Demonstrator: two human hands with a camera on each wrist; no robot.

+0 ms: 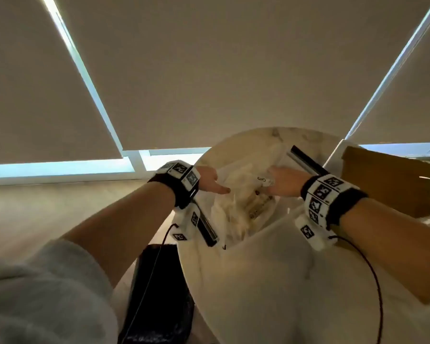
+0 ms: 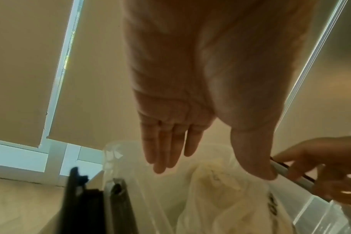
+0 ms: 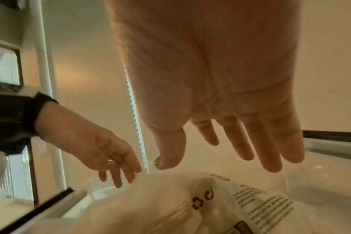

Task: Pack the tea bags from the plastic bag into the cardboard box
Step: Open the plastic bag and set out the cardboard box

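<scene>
While both hands reach in, the plastic bag (image 1: 236, 194) of tea bags sits just under the fingertips. Left hand (image 1: 210, 181) and right hand (image 1: 284, 182) are loose, fingers straight, gripping nothing — probably lining up to spread it. Cardboard box (image 1: 382, 180) waits beyond the right fingers.

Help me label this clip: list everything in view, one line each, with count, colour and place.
plastic bag: one, clear with black print, crumpled inside the bin, under both hands.
storage bin: one, clear plastic with black handles, on the table ahead of the person.
cardboard box: one, brown, open, at the table's right edge.
table: one, pale marble look, below the hands.
blinds: several, beige, drawn over the windows behind.
black object: one, on the floor left of the table; what it is cannot be told.
wrist cameras: two, white with black markers.
left hand: fingers straight, over the bag.
right hand: fingers straight, over the bag.
</scene>
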